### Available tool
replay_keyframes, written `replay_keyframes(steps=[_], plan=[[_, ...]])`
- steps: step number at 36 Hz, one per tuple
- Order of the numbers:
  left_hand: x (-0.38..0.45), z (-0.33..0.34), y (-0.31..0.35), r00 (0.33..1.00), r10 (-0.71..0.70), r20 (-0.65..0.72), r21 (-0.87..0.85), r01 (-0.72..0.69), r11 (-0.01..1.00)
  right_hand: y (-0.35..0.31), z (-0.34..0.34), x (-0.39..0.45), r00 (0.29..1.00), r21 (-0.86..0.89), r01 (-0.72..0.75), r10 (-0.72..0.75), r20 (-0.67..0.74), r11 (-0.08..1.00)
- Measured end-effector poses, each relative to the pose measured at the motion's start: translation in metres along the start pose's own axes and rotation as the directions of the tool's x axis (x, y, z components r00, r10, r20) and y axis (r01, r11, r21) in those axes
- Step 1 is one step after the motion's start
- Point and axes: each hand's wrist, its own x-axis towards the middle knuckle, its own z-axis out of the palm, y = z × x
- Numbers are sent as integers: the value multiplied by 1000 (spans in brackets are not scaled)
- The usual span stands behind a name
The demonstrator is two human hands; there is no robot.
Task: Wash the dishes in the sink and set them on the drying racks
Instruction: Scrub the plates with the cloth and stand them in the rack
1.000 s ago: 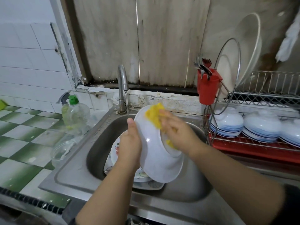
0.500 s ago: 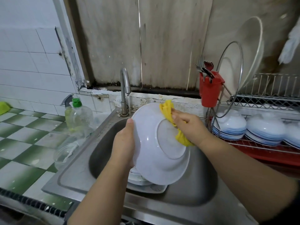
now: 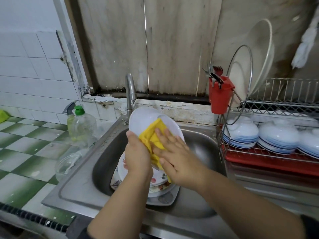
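The left hand [image 3: 137,152] is gripping the wet, slippery, breakable white bowl [image 3: 146,120] by its rim; the right hand [image 3: 174,156] is pressing a yellow cloth [image 3: 153,135] flat-fingered.

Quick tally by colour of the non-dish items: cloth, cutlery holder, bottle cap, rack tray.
Yellow: 1, the cloth
Red: 2, the cutlery holder and the rack tray
Green: 1, the bottle cap
Total: 4

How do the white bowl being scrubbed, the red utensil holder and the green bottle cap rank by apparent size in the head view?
1. White bowl, though it sits nearer the camera
2. Red utensil holder
3. Green bottle cap
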Motion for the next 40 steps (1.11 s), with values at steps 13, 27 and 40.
replay_keyframes(steps=[13, 27, 40], plan=[[-8, -20, 12, 897, 300, 324, 270, -392, 880, -14, -36, 50, 997, -82, 51, -56, -60, 995], [17, -35, 28, 885, 261, 385, 48, -301, 952, 54, -77, 85, 782, 590, -502, 623, -2, 632], [0, -8, 7, 984, 179, 26, -143, -173, 974, 60, -6, 36, 501, 899, -211, 747, 436, -383]])
